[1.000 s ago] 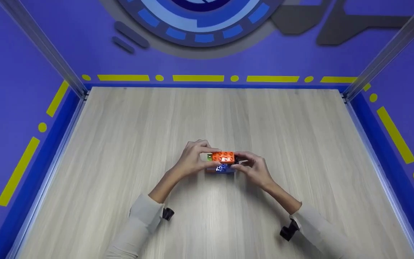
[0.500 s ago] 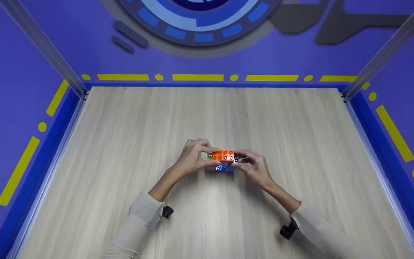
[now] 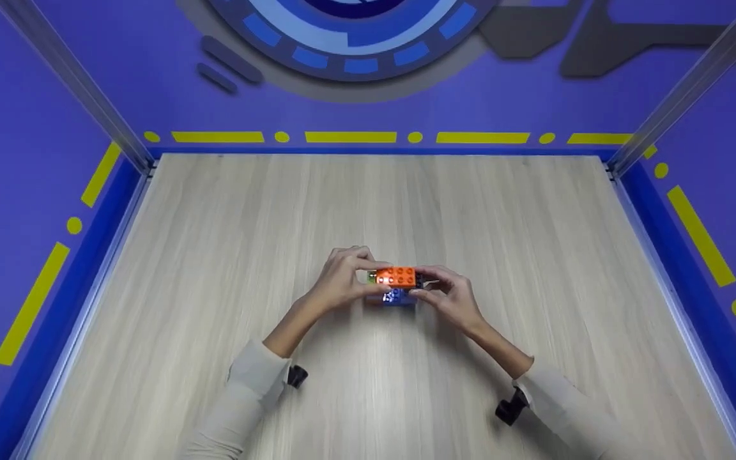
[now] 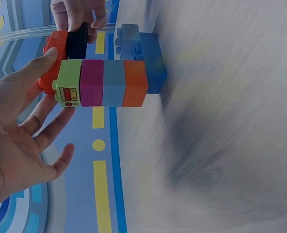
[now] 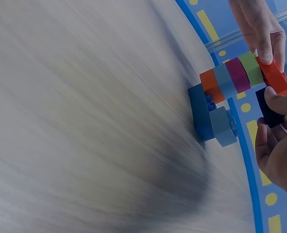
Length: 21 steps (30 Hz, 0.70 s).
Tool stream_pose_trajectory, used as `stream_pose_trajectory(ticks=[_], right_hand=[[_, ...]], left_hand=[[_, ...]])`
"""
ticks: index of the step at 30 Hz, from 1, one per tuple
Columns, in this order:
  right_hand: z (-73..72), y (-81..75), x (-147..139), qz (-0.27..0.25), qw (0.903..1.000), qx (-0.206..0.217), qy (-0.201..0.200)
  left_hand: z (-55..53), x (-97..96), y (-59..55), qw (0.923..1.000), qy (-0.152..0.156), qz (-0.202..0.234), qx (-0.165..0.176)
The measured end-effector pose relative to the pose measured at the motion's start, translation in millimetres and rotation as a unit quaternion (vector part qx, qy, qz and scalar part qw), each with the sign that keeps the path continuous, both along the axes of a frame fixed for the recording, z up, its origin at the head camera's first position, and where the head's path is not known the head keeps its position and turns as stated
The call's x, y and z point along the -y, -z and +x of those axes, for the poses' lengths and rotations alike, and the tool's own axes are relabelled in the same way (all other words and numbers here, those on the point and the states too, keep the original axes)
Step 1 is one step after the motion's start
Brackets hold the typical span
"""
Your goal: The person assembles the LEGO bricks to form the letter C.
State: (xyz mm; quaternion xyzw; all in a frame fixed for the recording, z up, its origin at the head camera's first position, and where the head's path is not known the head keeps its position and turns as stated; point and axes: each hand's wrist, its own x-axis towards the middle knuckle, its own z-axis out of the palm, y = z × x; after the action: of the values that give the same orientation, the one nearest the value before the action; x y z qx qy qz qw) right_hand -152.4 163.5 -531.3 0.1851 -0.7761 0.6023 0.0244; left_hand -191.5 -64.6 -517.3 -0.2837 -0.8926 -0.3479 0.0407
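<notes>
My left hand (image 3: pixel 342 278) pinches a long red-orange toy building brick (image 3: pixel 396 276), studs up, between thumb and fingers. This brick lies across the top of a column of a green brick (image 4: pixel 68 83) with a printed picture, a magenta brick (image 4: pixel 92 82), a light blue brick (image 4: pixel 114 82) and an orange brick (image 4: pixel 135 83). The column stands on one end of a blue base brick (image 5: pixel 199 111); a grey-blue brick (image 5: pixel 223 127) sits on the other end. With thumb and fingers, my right hand (image 3: pixel 451 297) grips a black brick (image 5: pixel 268 108) under the red brick's right end.
The build stands on a wood-grain table (image 3: pixel 266 204) near its middle. Blue-purple panels (image 3: pixel 368 118) with yellow markings rise at the back and both sides, with metal posts (image 3: pixel 77 83) at the corners. Black wrist cameras (image 3: pixel 512 407) hang at both cuffs.
Both hands keep their holds and hardly move. Glints on the red brick's studs have shifted slightly.
</notes>
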Motion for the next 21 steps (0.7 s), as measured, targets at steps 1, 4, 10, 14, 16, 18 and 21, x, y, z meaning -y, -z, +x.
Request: stream_pose_trajectory(ticks=[1,4,10,14,16,18,21], right_hand=[[-0.1,0.0,0.0,-0.001,1.0,0.008,0.0],[-0.3,0.2,0.3,-0.001,0.9997,0.026,0.002],[0.1,7.3,0.7,-0.03,0.9985,0.046,0.003],[-1.1,21.4,-0.5,-0.047,0.9971,0.058,0.012],[-2.2,28.7,-1.1,-0.051,0.9964,0.064,0.019],[-3.3,34.2,-1.4,-0.056,0.9956,0.07,0.027],[-2.9,33.4,-0.8,-0.063,0.9944,0.078,0.033]], left_hand=[[0.1,0.2,0.3,1.0,-0.001,-0.001,0.001],[0.1,0.6,1.3,1.0,-0.003,0.002,0.002],[-0.2,0.6,3.7,0.9998,0.001,0.017,0.005],[-0.3,0.0,4.2,0.9998,0.005,0.016,-0.004],[-0.6,-0.4,4.3,0.9998,0.007,0.014,-0.011],[-0.7,-0.7,4.1,0.9997,0.008,0.015,-0.016],[-1.1,-1.0,4.5,0.9997,0.007,0.018,-0.018]])
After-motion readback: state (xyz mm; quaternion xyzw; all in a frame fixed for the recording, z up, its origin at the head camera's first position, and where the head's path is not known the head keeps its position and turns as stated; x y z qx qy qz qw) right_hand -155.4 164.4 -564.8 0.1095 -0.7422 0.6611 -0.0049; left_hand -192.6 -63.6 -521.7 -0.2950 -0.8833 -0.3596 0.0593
